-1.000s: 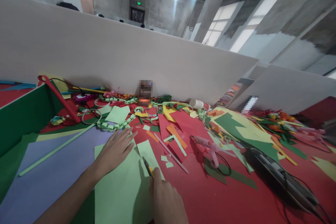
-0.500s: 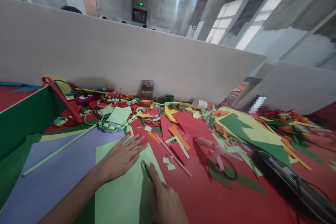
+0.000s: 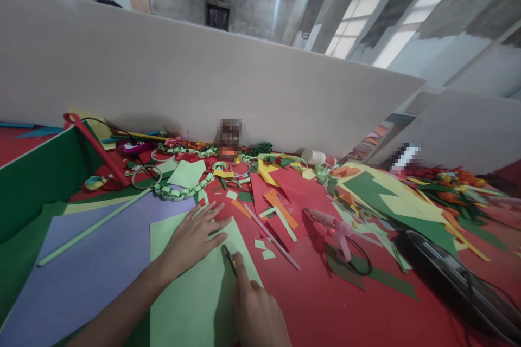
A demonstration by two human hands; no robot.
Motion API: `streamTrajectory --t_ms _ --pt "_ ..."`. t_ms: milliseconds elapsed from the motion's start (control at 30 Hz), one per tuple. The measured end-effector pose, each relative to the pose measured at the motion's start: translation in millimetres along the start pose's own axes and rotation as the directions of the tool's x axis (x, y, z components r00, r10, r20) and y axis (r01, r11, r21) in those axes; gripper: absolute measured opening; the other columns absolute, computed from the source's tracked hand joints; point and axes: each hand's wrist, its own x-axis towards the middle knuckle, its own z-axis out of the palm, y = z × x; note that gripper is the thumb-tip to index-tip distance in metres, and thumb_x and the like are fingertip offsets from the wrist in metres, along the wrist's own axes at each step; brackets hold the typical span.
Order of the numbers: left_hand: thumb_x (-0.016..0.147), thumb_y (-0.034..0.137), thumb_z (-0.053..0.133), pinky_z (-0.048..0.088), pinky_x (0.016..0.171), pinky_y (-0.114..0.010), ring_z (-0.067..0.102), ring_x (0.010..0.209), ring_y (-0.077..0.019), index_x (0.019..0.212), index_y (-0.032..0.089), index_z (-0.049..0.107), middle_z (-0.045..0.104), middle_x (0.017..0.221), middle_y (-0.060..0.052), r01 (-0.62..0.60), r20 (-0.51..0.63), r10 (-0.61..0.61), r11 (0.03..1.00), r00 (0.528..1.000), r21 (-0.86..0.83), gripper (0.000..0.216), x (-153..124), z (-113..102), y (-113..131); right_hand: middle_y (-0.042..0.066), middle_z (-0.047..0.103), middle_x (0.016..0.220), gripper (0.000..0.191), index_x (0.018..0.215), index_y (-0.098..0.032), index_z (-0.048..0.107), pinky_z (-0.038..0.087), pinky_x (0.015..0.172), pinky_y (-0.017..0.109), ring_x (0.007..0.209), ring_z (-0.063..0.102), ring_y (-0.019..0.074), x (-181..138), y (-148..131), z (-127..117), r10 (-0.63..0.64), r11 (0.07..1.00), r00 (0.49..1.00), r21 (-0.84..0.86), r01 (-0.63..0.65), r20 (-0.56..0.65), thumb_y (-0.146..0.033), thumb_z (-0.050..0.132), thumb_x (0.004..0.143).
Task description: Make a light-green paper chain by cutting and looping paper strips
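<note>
A light green sheet of paper (image 3: 183,303) lies in front of me on the red table. My left hand (image 3: 197,236) rests flat on its upper part with the fingers spread. In my right hand (image 3: 258,303) is a utility knife (image 3: 229,259), index finger stretched along its top. The blade end points away from me and meets the sheet just below my left fingers, or hovers very close above it. My right fingers hide most of the handle. Beneath the sheet's left side, a purple sheet (image 3: 101,260) shows.
At right are a pink glue gun (image 3: 336,233) with a cable and a long black device (image 3: 456,276). Paper scraps (image 3: 280,217) and a green paper chain (image 3: 183,193) lie beyond the sheet. A green box wall (image 3: 44,179) borders the left; a white partition (image 3: 211,87) stands behind.
The whole view has shifted slightly. The knife looks narrower, as if turned a little in my right hand. My left hand stays flat on the same part of the sheet.
</note>
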Motion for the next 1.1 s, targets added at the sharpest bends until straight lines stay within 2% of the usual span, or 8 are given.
streamTrajectory --t_ms 233,367,600,767,967,1100 --pt "0.102 0.056 0.046 0.028 0.121 -0.054 0.038 0.149 -0.0272 0.142 0.043 0.056 0.043 0.160 0.000 -0.007 -0.014 0.008 1.000 1.000 0.010 0.044 -0.7 1.4 -1.2 0.011 0.077 0.085 0.079 0.156 -0.024 0.037 0.052 0.056 0.023 0.074 0.078 0.0257 -4.8 -2.9 3.6 -0.010 0.994 0.998 -0.113 0.003 -0.064 0.009 0.044 0.085" --pt "0.101 0.055 0.048 0.027 0.122 -0.053 0.038 0.149 -0.0261 0.143 0.044 0.055 0.043 0.160 0.001 -0.016 -0.017 0.016 1.000 1.000 0.011 0.044 -0.6 2.1 -1.9 0.010 0.076 0.082 0.081 0.157 -0.024 0.034 0.051 0.053 0.021 0.069 0.078 0.0236 -5.9 5.9 19.5 -0.062 0.993 0.991 -0.109 0.048 -0.122 0.008 0.045 0.084" --pt "0.102 0.055 0.047 0.028 0.121 -0.053 0.040 0.148 -0.0253 0.142 0.044 0.055 0.044 0.160 0.000 -0.021 -0.019 0.021 0.999 1.000 0.024 0.043 -0.9 0.8 -0.8 0.008 0.075 0.079 0.084 0.158 -0.027 0.032 0.049 0.051 0.019 0.066 0.077 0.0230 -12.3 9.5 28.8 -0.019 0.990 0.988 -0.144 -0.003 -0.152 0.009 0.046 0.083" --pt "0.102 0.053 0.049 0.029 0.121 -0.052 0.041 0.147 -0.0259 0.141 0.042 0.058 0.044 0.160 0.000 -0.035 -0.039 0.035 0.999 0.999 0.015 0.042 -0.6 1.3 -1.2 0.008 0.075 0.077 0.084 0.157 -0.027 0.035 0.047 0.048 0.018 0.063 0.077 0.0227 -16.3 11.5 29.2 -0.040 0.995 0.988 -0.099 0.025 -0.151 0.008 0.049 0.082" --pt "0.102 0.053 0.049 0.028 0.120 -0.053 0.041 0.147 -0.0258 0.141 0.042 0.057 0.044 0.160 0.000 -0.033 -0.032 0.034 0.999 0.999 0.024 0.042 -1.1 1.7 -1.7 0.008 0.074 0.072 0.080 0.154 -0.027 0.041 0.048 0.049 0.020 0.063 0.077 0.0250 -23.1 11.2 31.5 0.014 0.991 0.976 -0.126 -0.042 -0.215 0.007 0.047 0.082" --pt "0.102 0.053 0.048 0.027 0.122 -0.051 0.041 0.147 -0.0254 0.141 0.042 0.057 0.046 0.159 0.001 -0.053 -0.067 0.054 0.998 0.996 0.024 0.042 -1.9 4.6 -3.2 0.009 0.076 0.076 0.068 0.150 -0.027 0.047 0.048 0.051 0.021 0.063 0.077 0.0253 -26.2 22.2 38.3 0.019 1.000 0.978 0.000 -0.019 -0.207 0.000 0.046 0.089"
